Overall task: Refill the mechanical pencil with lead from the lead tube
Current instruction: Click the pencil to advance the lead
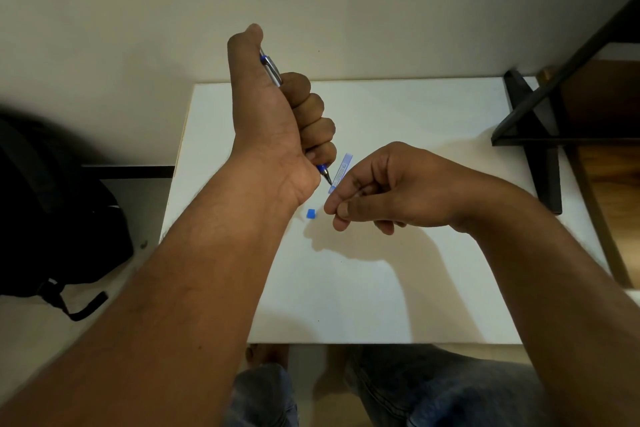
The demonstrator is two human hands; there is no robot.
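My left hand (277,121) is fisted around a blue and silver mechanical pencil (272,71), with the thumb on its top end and the metal tip (327,178) pointing down toward my right hand. My right hand (388,184) pinches a thin pale-blue lead tube (341,170) between thumb and fingers, held slanted, and the pencil tip touches or nearly touches its side. A small blue cap (311,213) lies on the white table (415,107) just below the two hands.
A black backpack (52,218) sits on the floor at the left. A dark metal frame (540,135) and a wooden surface stand at the table's right edge. My knees in jeans (415,392) show under the near edge.
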